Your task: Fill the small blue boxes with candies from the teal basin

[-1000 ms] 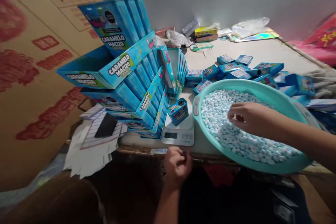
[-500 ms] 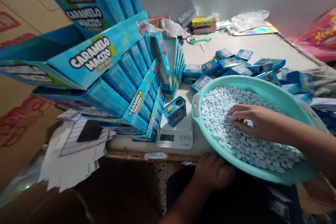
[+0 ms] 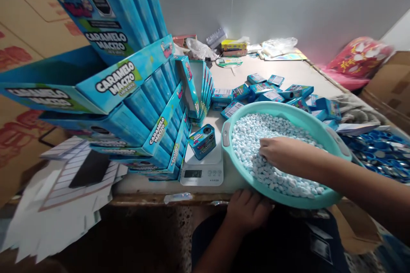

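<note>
My right hand [image 3: 277, 151] is in the turquoise basin [image 3: 246, 181], its fingers pinched together at the surface of the small pale-blue and white candies [image 3: 250, 136]; what lies between the fingertips is mostly hidden. Below the table edge, by the basin's near rim, my left hand [image 3: 250, 211] rests on my lap with fingers loosely spread and nothing visible in it. A blue box-shaped tin [image 3: 202, 141] with a round opening on top stands on the white digital scale [image 3: 205, 175], left of the basin.
Stacked blue "Caramelo Macizo" display boxes [image 3: 128, 81] rise at the left. Blue tins [image 3: 265, 89] lie scattered behind the basin. Many blue-rimmed pieces [image 3: 381, 151] are heaped at the right. Papers [image 3: 64, 192] hang over the front left edge; plastic bags [image 3: 278, 47] lie at the back.
My right hand's fingers have closed together among the candies, after being more spread. The camera view has shifted, moving the table's contents leftward in the picture. My left hand stays low.
</note>
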Demonstrator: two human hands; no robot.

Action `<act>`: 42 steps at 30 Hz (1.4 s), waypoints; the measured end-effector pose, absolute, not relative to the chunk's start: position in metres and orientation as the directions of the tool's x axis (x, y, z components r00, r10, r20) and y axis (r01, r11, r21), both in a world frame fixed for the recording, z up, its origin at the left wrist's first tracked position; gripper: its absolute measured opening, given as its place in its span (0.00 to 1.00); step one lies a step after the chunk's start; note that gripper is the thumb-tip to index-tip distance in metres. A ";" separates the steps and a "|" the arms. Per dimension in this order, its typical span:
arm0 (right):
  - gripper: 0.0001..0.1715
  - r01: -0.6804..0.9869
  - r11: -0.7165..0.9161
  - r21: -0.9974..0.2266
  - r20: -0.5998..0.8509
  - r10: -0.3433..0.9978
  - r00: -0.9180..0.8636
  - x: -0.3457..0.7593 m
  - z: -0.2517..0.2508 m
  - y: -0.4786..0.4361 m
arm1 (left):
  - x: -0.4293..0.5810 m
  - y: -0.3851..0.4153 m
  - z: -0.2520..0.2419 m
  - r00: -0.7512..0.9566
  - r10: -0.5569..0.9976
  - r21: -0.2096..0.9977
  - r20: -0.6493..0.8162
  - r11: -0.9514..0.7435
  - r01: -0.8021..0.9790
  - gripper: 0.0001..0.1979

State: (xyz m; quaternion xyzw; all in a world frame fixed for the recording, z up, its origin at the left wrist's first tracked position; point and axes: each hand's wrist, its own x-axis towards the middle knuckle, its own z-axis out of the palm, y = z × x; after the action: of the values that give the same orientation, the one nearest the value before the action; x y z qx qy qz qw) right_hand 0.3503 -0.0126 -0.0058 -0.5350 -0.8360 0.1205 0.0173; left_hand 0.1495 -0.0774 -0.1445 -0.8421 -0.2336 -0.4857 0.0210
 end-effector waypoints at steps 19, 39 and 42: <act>0.17 0.708 0.656 -0.260 0.133 0.751 -0.647 0.246 0.063 0.105 | 0.147 -0.077 -0.149 0.398 0.301 0.134 0.867 -0.909 0.395 0.10; 0.17 0.905 0.355 -0.235 0.081 0.935 -0.346 0.336 0.052 0.059 | 0.143 -0.076 -0.154 0.398 0.263 0.112 0.879 -0.925 0.364 0.14; 0.31 0.912 0.306 -0.274 -0.105 0.933 -0.344 0.368 0.022 0.044 | 0.141 -0.075 -0.148 0.419 0.242 0.093 0.875 -0.934 0.344 0.11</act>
State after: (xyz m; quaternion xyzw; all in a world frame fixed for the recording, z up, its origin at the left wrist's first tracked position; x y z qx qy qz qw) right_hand 0.3675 0.0436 0.0224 -0.5714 -0.8071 0.1437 0.0369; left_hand 0.1410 -0.0751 -0.1477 -0.8407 -0.1742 -0.5102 0.0503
